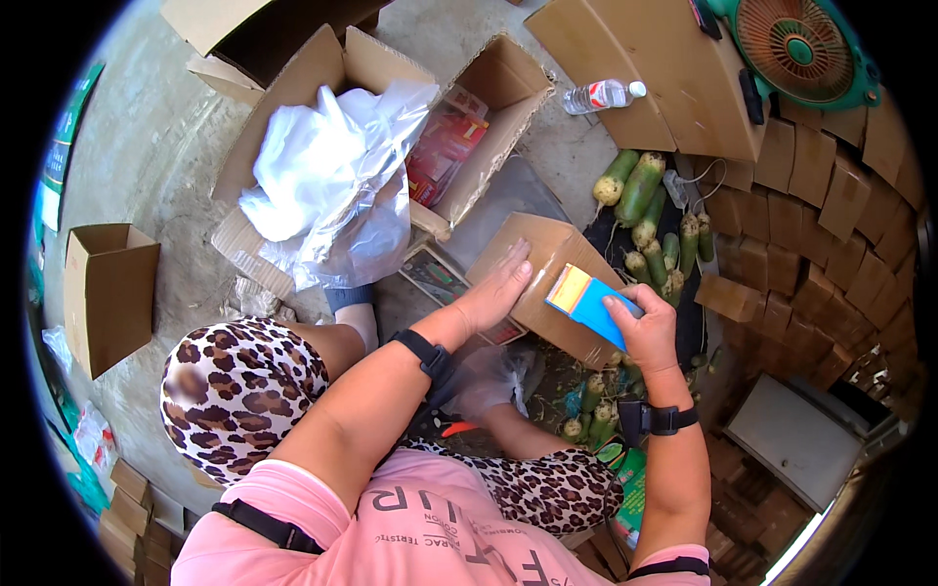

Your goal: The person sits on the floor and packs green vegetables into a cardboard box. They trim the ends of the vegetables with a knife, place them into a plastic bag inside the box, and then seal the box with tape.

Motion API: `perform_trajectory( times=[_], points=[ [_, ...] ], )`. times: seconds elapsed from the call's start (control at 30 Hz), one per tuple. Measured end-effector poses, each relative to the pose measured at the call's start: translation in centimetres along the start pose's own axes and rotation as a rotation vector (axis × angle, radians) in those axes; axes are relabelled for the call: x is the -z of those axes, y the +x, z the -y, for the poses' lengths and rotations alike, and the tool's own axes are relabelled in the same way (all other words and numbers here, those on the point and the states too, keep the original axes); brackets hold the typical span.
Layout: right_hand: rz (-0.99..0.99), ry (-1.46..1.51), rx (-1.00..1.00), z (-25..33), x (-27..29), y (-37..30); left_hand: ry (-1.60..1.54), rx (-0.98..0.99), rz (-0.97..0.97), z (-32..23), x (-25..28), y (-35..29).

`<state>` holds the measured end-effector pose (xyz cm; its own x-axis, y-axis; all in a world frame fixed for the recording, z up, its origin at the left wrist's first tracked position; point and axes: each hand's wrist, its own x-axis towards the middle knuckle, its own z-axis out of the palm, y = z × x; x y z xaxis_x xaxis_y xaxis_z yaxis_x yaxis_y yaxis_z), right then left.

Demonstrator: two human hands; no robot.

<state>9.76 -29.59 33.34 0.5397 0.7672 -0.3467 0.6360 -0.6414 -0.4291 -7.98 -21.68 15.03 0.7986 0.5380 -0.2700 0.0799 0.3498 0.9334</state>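
Nearest the camera is your pink shirt (440,532), with leopard-print trousers (244,400) covering both bent legs. Forward of your body, between your two hands, a brown cardboard box (555,249) sits at an angle; what supports its underside cannot be made out. Your left hand (498,285) lies on the box, fingers extended and close together, pressed flat rather than curled around anything. Your right hand (647,330) grips a flat blue item (598,311) with a yellow-and-white end, thumb on its upper face; the fingers beneath are largely hidden. That item is held over the near right side of the box, its yellow end toward your left hand; contact with the cardboard cannot be confirmed.

Just beyond the box, to the right, green radishes (641,190) lie in a heap on a dark sheet. Forward and left, an open carton (523,88) contains red packets (445,151); beside it, white plastic bags (313,166) fill and overhang a second open carton (234,176). Further out, a clear bottle (598,97) with a white cap appears near a large carton, and a green-rimmed fan (796,44) occupies the upper right. Stacked brown boxes (811,230) line the right side.
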Motion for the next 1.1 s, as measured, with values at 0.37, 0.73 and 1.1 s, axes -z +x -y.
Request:
perform_trajectory(
  times=[0.37,0.73,1.1],
  points=[
    [-0.029,0.015,-0.008,-1.0,-0.6,-0.3,0.41,0.096,-0.266,-0.6,-0.9,2.5],
    [-0.029,-0.089,0.004,-2.0,0.1,0.3,0.59,-0.401,-0.462,-5.5,-1.2,1.6],
    [0.033,-0.006,0.098,-5.1,3.0,-1.1,1.107,0.166,-0.284,-6.8,-2.6,3.2]
  ],
)
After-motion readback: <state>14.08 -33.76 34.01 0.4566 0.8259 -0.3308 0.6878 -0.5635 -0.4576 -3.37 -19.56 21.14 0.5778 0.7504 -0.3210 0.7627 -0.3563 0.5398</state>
